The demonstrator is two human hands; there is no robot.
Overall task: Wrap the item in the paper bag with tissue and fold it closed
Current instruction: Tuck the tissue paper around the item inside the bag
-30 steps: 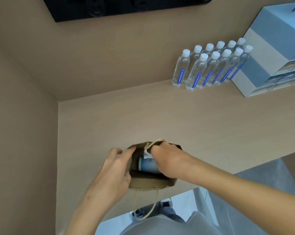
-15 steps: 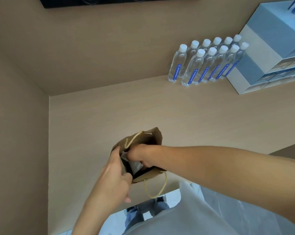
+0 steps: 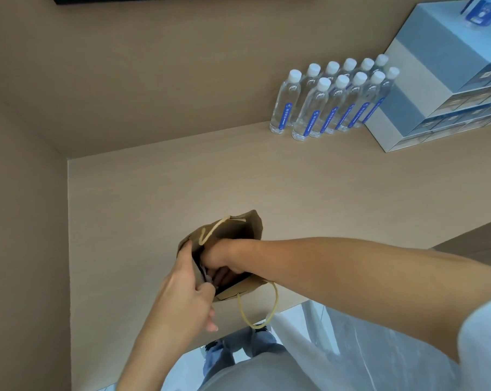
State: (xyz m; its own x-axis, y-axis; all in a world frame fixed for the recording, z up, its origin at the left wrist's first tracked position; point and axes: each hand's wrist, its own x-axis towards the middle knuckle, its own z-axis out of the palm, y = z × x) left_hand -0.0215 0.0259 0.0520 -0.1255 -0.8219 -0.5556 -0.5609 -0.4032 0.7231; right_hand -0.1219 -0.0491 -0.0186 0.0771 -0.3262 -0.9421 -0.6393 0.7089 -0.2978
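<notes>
A small brown paper bag (image 3: 244,227) with cream rope handles stands near the front edge of the beige counter (image 3: 295,193). My left hand (image 3: 182,294) grips the bag's left rim and holds it upright. My right hand (image 3: 224,258) is plunged into the bag's mouth, its fingers curled down inside. A sliver of pale tissue (image 3: 206,275) shows between my hands at the rim. The item itself is hidden under my right hand, and I cannot tell what the fingers hold.
Several water bottles (image 3: 323,103) with blue labels stand in rows at the back right, beside a stack of blue-and-white boxes (image 3: 436,80). Walls close the counter at the left and back. The counter's front edge runs just below the bag.
My right hand has pushed deeper into the bag, covering the blue-labelled item seen a second ago. The bag turned and its far rim rose. The camera leaned closer.
</notes>
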